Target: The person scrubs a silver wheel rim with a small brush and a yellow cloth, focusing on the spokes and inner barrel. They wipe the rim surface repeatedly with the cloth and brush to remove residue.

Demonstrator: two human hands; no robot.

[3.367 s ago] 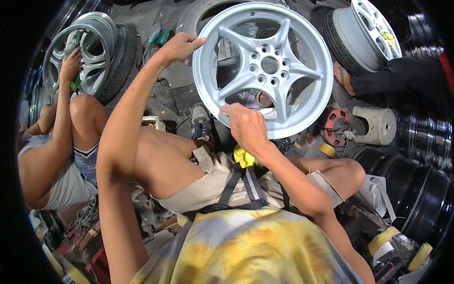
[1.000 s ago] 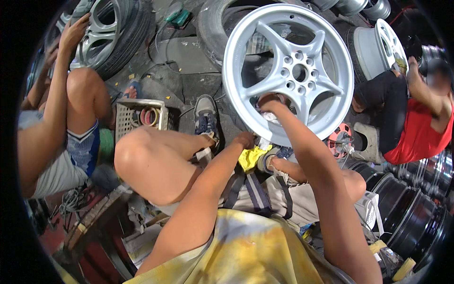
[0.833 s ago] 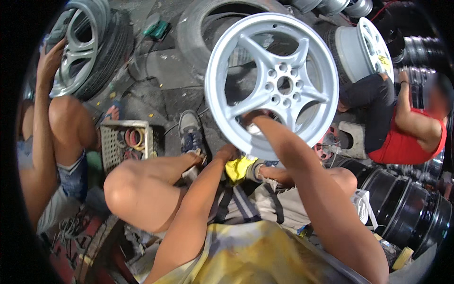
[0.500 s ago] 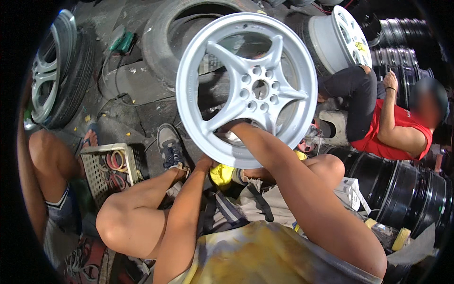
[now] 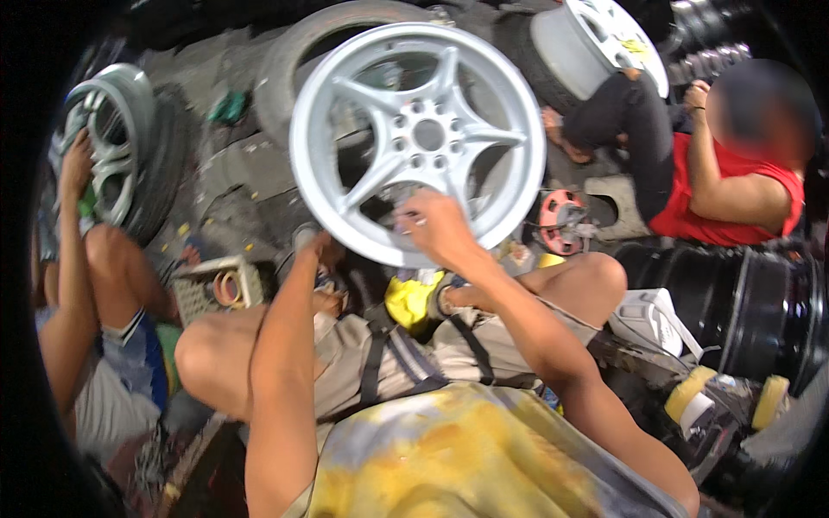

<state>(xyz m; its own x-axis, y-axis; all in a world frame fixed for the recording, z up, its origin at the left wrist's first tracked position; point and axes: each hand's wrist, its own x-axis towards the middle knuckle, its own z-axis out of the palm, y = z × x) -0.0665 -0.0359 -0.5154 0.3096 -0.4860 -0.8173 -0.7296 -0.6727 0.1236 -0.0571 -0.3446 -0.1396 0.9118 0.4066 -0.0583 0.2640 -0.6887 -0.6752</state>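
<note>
A silver-white spoked alloy wheel (image 5: 429,134) stands tilted in front of my legs, its face turned toward me. My left hand (image 5: 325,250) is at the lower left edge of its rim, fingers closed on the edge and partly hidden. My right hand (image 5: 432,223) is in front of the lower spokes, with its fingers bent together. A small greyish thing seems to be between these fingers, too blurred to name. A yellow cloth (image 5: 412,298) lies below the wheel, between my feet.
A tire (image 5: 281,82) lies behind the wheel. At left, another person's hand (image 5: 76,164) touches a second wheel (image 5: 112,142). A crate (image 5: 250,281) holds tape rolls. At right sit a person in red (image 5: 734,190), black rims (image 5: 725,302) and a white wheel (image 5: 561,43).
The wheel has shifted left in view as the view moved. My right hand has come out from behind the spokes to the front. The person at left now reaches to the second wheel.
</note>
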